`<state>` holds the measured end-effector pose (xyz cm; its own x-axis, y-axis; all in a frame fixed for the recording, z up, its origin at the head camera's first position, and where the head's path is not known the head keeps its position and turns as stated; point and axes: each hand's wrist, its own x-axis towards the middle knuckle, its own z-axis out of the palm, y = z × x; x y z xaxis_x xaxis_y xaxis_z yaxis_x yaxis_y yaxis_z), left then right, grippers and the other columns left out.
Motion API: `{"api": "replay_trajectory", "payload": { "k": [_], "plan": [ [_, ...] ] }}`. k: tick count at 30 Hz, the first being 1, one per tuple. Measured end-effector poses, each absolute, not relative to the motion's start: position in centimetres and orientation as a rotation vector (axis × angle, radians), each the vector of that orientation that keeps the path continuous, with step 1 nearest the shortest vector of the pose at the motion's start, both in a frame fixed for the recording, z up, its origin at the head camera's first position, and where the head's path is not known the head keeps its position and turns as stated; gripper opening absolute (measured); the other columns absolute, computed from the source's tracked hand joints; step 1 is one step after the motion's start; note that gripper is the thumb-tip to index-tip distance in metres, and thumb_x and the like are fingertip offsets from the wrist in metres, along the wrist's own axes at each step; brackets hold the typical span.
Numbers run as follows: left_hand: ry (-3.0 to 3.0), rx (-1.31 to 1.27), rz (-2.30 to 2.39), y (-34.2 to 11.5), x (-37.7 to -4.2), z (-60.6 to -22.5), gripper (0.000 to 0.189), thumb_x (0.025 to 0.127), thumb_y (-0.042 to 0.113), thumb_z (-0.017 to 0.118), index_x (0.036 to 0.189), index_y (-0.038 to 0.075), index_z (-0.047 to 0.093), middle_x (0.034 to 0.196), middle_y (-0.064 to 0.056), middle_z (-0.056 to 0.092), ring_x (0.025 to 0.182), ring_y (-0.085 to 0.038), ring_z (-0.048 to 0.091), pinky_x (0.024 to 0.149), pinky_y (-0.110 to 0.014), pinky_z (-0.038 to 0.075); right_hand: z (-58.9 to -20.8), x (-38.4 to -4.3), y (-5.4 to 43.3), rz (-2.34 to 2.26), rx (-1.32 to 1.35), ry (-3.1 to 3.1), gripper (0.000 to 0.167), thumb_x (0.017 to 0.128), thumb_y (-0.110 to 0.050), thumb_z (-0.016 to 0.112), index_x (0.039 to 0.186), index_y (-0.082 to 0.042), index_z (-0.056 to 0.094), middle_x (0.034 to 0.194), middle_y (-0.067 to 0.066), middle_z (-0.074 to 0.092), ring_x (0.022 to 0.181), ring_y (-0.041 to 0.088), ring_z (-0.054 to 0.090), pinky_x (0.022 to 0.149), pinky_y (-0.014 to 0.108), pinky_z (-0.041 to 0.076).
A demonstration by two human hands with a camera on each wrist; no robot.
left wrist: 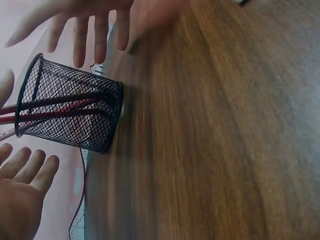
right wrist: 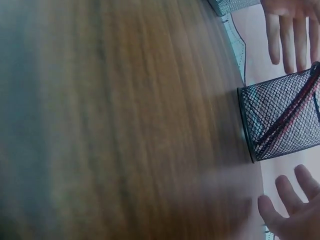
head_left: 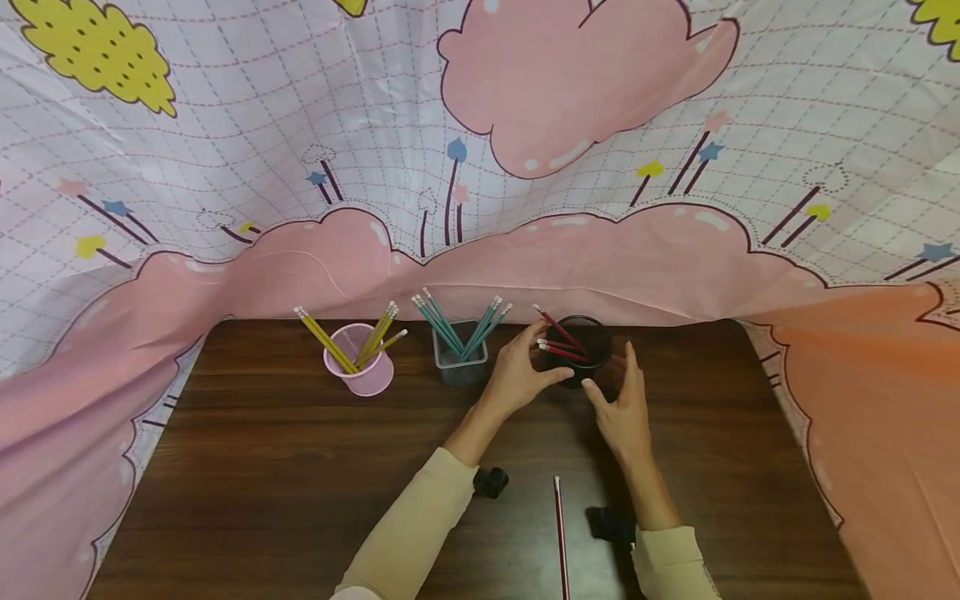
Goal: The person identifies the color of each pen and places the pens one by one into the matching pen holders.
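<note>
A round black mesh pencil cup [head_left: 597, 335] stands upright at the back of the table, several red pencils [head_left: 564, 330] leaning inside it. To its left is my left hand [head_left: 513, 371], fingers extended and thumb spread. My right hand [head_left: 624, 412] is on the other side, its fingers also extended. In the left wrist view, gaps show between the mesh cup [left wrist: 65, 107] and both the left hand [left wrist: 22, 192] and the right hand [left wrist: 92, 22]. The right wrist view shows the cup [right wrist: 272, 112] between the hands too. Neither hand grips anything.
Left of the black cup stands a square grey mesh holder [head_left: 462, 374] with teal pencils [head_left: 438, 323]. Farther left is a pink cup [head_left: 369, 382] with yellow pencils [head_left: 326, 340]. One red pencil [head_left: 561, 537] lies near the front. Patterned cloth [head_left: 480, 283] borders the table.
</note>
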<state>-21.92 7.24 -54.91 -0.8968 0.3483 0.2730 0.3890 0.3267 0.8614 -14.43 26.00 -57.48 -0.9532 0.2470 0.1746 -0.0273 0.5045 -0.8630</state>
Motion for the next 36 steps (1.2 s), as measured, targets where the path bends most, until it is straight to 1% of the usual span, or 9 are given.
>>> {"api": "replay_trajectory", "payload": {
  "k": [3,7,11,16,19,24,29,33,36],
  "plan": [
    [-2.558,-0.673,-1.648,7.4,-22.0,-54.9,0.087,0.075,0.03,0.089,0.146,0.007,0.045,0.136,-0.015,0.058,0.122,-0.024,0.059,0.096,-0.034,0.053,-57.3,-13.8,25.7,1.419,-0.231,-2.529,0.088,0.093,-0.039,0.071,0.159,-0.013,0.018,0.144,0.024,0.041,0.124,0.042,0.049,0.1,0.058,0.043],
    [-2.597,-0.671,-1.647,7.8,-22.1,-55.0,0.081,0.076,0.036,0.087,0.143,0.013,0.047,0.131,-0.011,0.062,0.118,-0.02,0.06,0.098,-0.035,0.051,-57.1,-12.8,25.2,1.387,-0.338,-2.68,0.086,0.093,-0.054,0.063,0.155,-0.009,0.024,0.124,0.017,0.06,0.097,0.033,0.064,0.083,0.049,0.052],
    [-2.578,-0.722,-1.696,8.4,-22.3,-55.1,0.076,0.078,0.04,0.086,0.139,0.014,0.049,0.124,-0.008,0.065,0.114,-0.018,0.061,0.097,-0.036,0.051,-57.1,-11.7,24.7,1.328,-0.422,-2.843,0.087,0.091,-0.067,0.054,0.151,-0.009,0.03,0.101,0.01,0.069,0.082,0.024,0.067,0.075,0.044,0.054],
    [-2.563,-0.743,-1.721,8.8,-22.4,-55.4,0.075,0.078,0.04,0.085,0.138,0.014,0.049,0.123,-0.007,0.066,0.115,-0.019,0.062,0.096,-0.036,0.052,-56.6,-10.5,24.0,1.26,-0.41,-2.99,0.09,0.085,-0.074,0.056,0.141,-0.006,0.04,0.088,0.005,0.069,0.064,0.014,0.064,0.062,0.036,0.052],
    [-2.588,-0.72,-1.719,9.0,-22.4,-55.7,0.078,0.079,0.041,0.084,0.142,0.016,0.047,0.127,-0.006,0.064,0.12,-0.021,0.06,0.097,-0.037,0.051,-56.4,-9.8,23.5,1.195,-0.34,-3.067,0.081,0.084,-0.07,0.061,0.133,-0.007,0.048,0.081,0.001,0.068,0.057,0.011,0.061,0.058,0.033,0.05],
    [-2.631,-0.68,-1.71,9.4,-22.6,-55.6,0.088,0.079,0.044,0.083,0.152,0.02,0.039,0.139,-0.008,0.058,0.126,-0.025,0.056,0.101,-0.04,0.049,-56.0,-8.6,22.7,1.111,-0.227,-3.175,0.054,0.084,-0.051,0.075,0.115,-0.01,0.058,0.074,-0.003,0.064,0.055,0.01,0.058,0.053,0.03,0.047],
    [-2.609,-0.612,-1.744,9.4,-22.9,-55.5,0.085,0.081,0.038,0.083,0.153,0.026,0.039,0.139,-0.007,0.059,0.126,-0.024,0.057,0.1,-0.041,0.049,-54.9,-7.9,21.4,0.959,-0.142,-3.279,0.045,0.076,-0.039,0.086,0.101,-0.011,0.06,0.068,-0.002,0.06,0.054,0.014,0.058,0.053,0.035,0.048],
    [-2.614,-0.563,-1.745,9.2,-22.9,-55.6,0.083,0.081,0.039,0.083,0.152,0.03,0.04,0.14,-0.007,0.058,0.125,-0.027,0.057,0.098,-0.043,0.05,-54.2,-7.8,20.1,0.772,-0.064,-3.338,0.04,0.073,-0.028,0.09,0.096,-0.009,0.063,0.076,0.005,0.066,0.066,0.022,0.064,0.058,0.041,0.052],
    [-2.615,-0.569,-1.753,9.2,-22.8,-55.8,0.083,0.081,0.04,0.083,0.152,0.031,0.04,0.14,-0.008,0.058,0.125,-0.027,0.057,0.098,-0.044,0.05,-54.0,-7.6,19.4,0.742,-0.081,-3.352,0.03,0.072,-0.015,0.088,0.09,-0.008,0.065,0.08,0.009,0.068,0.07,0.026,0.066,0.059,0.041,0.054]
  ]
}}
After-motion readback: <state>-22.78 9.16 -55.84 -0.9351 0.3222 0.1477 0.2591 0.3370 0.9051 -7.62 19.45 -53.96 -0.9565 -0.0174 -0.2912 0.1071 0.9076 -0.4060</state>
